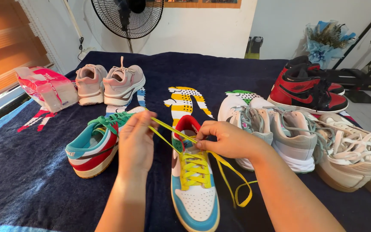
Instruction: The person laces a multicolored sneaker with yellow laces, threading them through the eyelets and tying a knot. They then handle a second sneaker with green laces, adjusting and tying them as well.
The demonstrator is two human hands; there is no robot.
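Lacing underway on multicoloured sneaker [194,189], near centre of dark towel [31,172]. Left hand [136,139] pinching one end of yellow lace [194,167], drawn taut; right hand [226,138] gripping lace at top eyelets. Next, likely: threading free end, needing a steady pinch. Matching green-laced sneaker [93,146] lying left.

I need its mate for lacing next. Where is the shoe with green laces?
In the head view, the green-laced shoe lies left of the left hand, on the dark blue towel.

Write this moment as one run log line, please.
left hand: pulls yellow lace taut | right hand: pinches lace at shoe top eyelets | mate shoe: left, green laces
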